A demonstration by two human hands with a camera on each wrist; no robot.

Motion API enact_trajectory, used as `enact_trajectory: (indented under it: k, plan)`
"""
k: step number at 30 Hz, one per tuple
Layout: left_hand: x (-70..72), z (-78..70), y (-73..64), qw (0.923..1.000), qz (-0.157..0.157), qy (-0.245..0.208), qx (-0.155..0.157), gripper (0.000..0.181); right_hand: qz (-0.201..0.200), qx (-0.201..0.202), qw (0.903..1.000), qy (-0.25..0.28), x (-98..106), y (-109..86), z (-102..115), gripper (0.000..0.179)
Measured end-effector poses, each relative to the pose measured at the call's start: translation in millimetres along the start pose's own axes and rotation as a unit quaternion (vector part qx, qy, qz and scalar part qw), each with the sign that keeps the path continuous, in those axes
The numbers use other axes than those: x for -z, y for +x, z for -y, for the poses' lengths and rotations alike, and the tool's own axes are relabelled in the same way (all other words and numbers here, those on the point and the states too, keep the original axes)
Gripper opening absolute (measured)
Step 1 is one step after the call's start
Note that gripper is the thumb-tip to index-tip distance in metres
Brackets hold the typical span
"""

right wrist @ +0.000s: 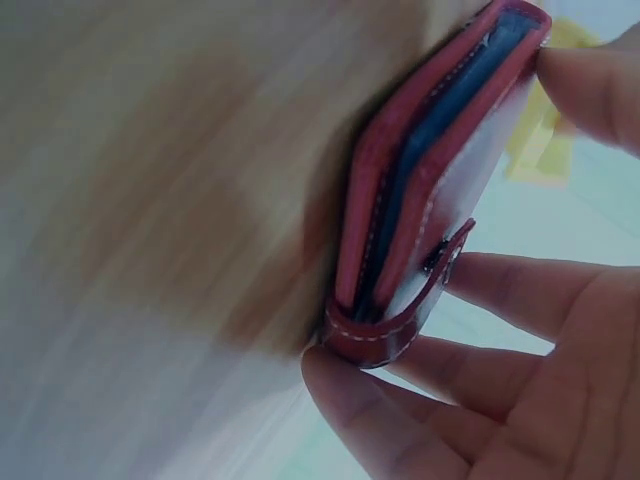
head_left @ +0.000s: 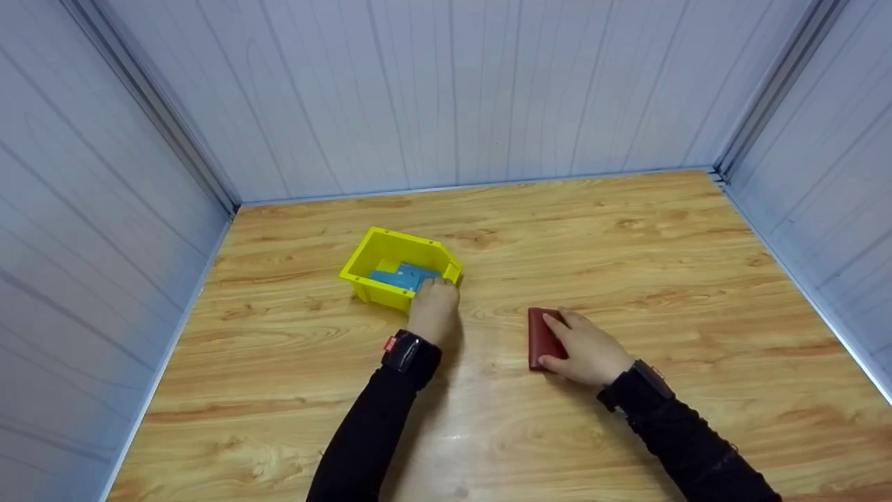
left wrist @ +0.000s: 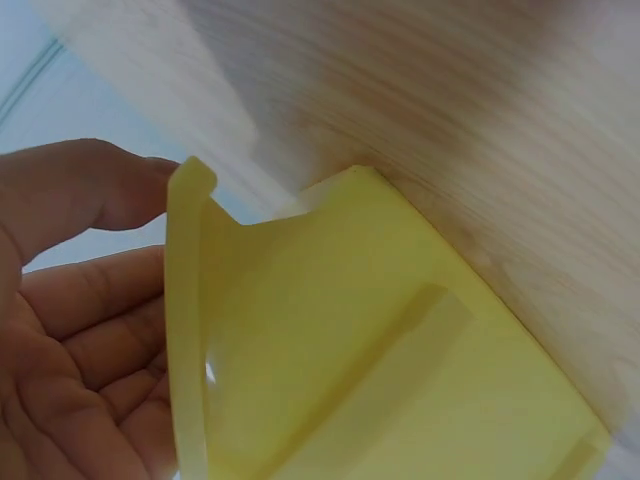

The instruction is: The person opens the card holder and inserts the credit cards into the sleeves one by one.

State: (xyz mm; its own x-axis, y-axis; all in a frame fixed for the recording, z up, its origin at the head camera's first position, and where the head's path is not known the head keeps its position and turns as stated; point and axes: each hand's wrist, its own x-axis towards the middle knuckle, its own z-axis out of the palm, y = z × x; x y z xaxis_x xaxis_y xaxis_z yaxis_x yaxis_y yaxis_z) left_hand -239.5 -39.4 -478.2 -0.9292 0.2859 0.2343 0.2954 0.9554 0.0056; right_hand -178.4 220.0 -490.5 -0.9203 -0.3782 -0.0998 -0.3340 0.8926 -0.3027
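A yellow bin (head_left: 382,291) stands left of centre on the table with flat blue things (head_left: 398,277) inside it. My left hand (head_left: 437,309) reaches over its near rim at the right end. In the left wrist view, the thumb (left wrist: 100,190) meets the rim's corner and the fingers pass behind the bin's wall (left wrist: 330,330); their tips are hidden. To the right, a dark red wallet (head_left: 541,338) with a snap strap (right wrist: 420,300) lies on the table. My right hand (head_left: 589,351) grips it from the right side, thumb and fingers on its edges.
The wood-patterned table (head_left: 279,418) is bounded by a pale back wall (head_left: 446,90), a left wall (head_left: 83,244) and a right wall (head_left: 829,181). Wooden tabletop lies between the bin and the wallet.
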Motion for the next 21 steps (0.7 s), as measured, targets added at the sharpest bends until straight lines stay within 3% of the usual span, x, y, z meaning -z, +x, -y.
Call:
enact_trajectory:
  k: [12, 21]
  plan:
    - [-0.1, -24.4, 11.8, 0.9979, 0.026, 0.024, -0.055, 0.016, -0.015, 0.026, 0.9996, 0.0, -8, 0.6, 19, 0.078]
    - [3.6, -40.9, 19.7, 0.9929, 0.072, 0.031, -0.09, 0.019, -0.011, 0.044, 0.9989, 0.003, -14, 0.1, 31, 0.079]
